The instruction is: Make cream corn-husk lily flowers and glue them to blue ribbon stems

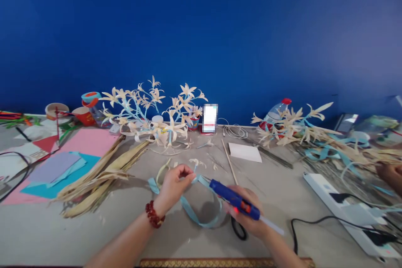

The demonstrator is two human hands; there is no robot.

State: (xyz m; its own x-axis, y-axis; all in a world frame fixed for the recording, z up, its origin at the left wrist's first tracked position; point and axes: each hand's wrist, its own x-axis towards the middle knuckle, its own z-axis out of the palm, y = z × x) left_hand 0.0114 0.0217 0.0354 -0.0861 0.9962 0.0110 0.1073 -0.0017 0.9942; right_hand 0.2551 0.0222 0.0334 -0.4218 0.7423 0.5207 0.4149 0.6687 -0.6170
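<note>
My left hand (176, 184), with a red bead bracelet at the wrist, is closed in a pinch on the end of a light blue ribbon (201, 221). A small pale flower piece (197, 162) shows just above those fingertips. The ribbon loops down over the table between my hands. My right hand (248, 209) is wrapped round a blue glue gun (230, 194), whose tip points left toward the ribbon near my left fingers. A clear glue stick (272, 226) sticks out of the gun's back end.
Cream flowers (171, 127) on light blue stems stand behind my hands. Dried husks (103, 176) and coloured paper (67, 167) lie left. A phone (210, 118) stands at the back. Right are a white power strip (345, 213), black cables and another person's hand (391, 176).
</note>
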